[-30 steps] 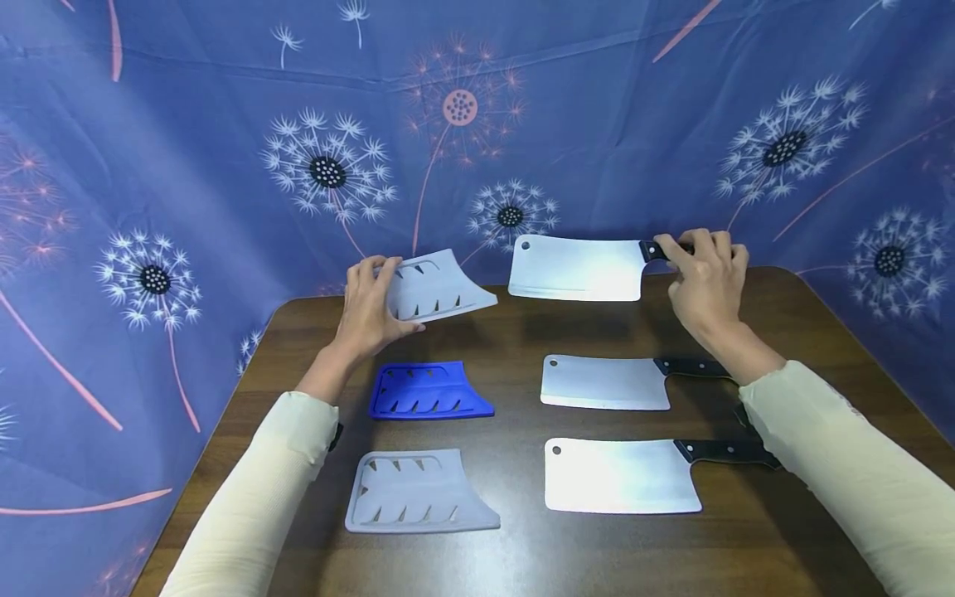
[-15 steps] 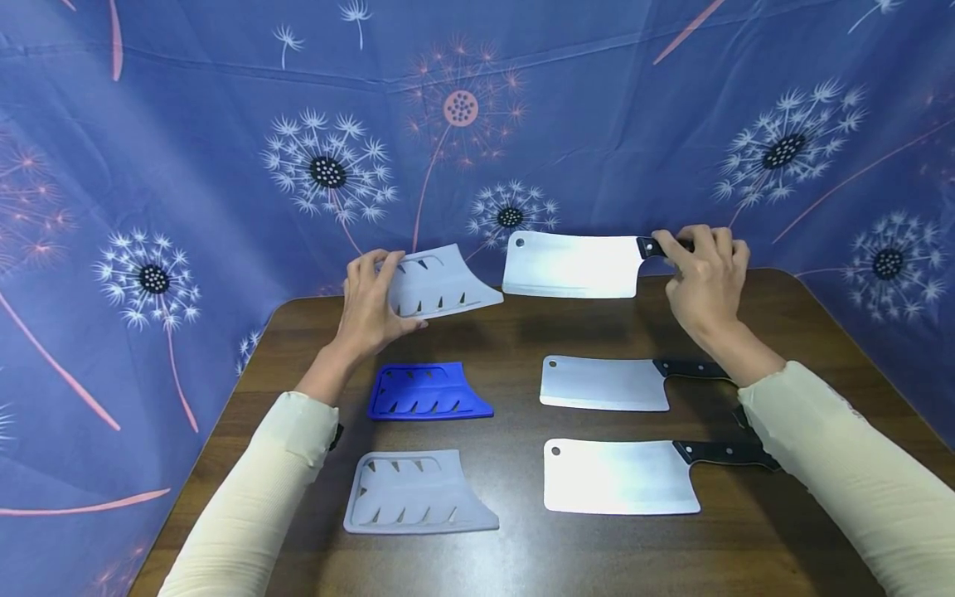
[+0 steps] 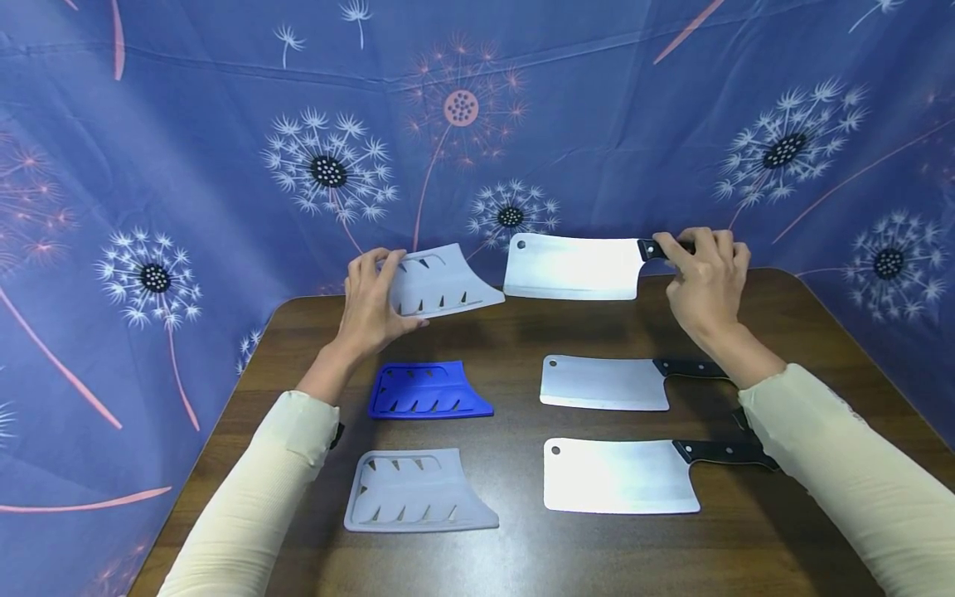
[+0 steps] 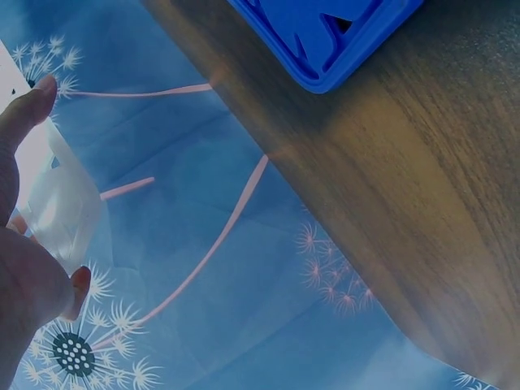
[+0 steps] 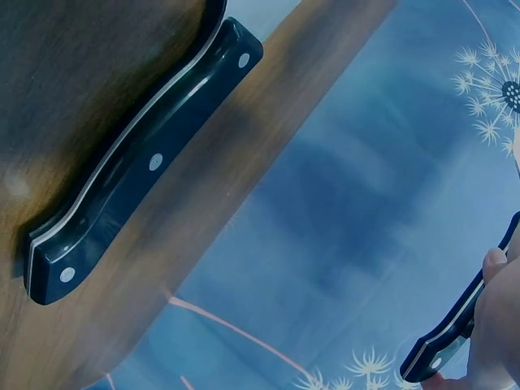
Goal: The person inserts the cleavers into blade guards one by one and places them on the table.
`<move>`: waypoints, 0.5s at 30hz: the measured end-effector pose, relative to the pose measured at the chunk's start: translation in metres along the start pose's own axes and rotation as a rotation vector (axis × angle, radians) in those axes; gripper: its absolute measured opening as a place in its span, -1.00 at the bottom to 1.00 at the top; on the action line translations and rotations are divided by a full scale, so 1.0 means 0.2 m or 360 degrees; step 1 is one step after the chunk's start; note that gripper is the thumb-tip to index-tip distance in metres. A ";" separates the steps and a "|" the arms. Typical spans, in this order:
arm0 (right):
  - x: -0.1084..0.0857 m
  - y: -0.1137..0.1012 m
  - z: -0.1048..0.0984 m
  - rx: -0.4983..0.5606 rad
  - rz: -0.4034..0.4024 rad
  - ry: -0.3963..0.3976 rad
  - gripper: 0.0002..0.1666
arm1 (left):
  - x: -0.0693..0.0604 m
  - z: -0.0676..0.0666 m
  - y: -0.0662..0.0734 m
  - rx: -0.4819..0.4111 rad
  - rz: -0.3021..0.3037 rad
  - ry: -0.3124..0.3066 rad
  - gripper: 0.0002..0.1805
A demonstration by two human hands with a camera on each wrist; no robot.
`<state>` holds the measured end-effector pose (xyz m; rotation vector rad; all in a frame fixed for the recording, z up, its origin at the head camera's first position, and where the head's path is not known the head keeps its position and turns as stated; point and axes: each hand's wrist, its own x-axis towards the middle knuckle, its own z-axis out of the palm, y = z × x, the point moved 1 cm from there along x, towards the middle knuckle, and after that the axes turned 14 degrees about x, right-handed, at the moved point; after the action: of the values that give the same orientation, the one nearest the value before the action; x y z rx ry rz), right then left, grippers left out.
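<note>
My left hand [image 3: 369,307] grips a pale grey blade guard [image 3: 443,282] by its left end, raised above the far part of the table and tilted. In my right hand [image 3: 707,278] is the black handle of a cleaver [image 3: 573,267], its broad blade pointing left. The blade's tip end is close to the guard's right point, level with it; whether they touch I cannot tell. The right wrist view shows fingers around that cleaver's handle [image 5: 455,325]. In the left wrist view, thumb and fingers hold the guard [image 4: 65,203] at the frame's edge.
A blue blade guard [image 3: 430,390] and another grey guard [image 3: 418,491] lie on the left of the wooden table [image 3: 515,564]. Two cleavers lie to the right, a smaller one [image 3: 604,383] behind a larger one [image 3: 621,476]. A blue patterned cloth [image 3: 597,108] hangs behind.
The grey guard in my left hand has shifted slightly right and up, and the cleaver slightly left, so the gap between them has narrowed. The things on the table have not moved.
</note>
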<state>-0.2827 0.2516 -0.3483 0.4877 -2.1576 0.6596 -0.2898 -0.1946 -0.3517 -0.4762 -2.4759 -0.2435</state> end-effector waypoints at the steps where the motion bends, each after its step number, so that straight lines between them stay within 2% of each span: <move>1: 0.00 0.00 0.00 0.0001 -0.0002 0.0000 -0.28 | 0.00 0.00 0.00 0.0001 0.0000 -0.0004 0.15; 15: -0.01 0.00 0.01 0.0008 -0.0002 0.0000 -0.27 | -0.01 0.00 0.01 0.0015 0.0005 -0.0006 0.16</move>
<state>-0.2826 0.2498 -0.3503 0.4921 -2.1559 0.6646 -0.2872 -0.1933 -0.3525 -0.4769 -2.4785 -0.2299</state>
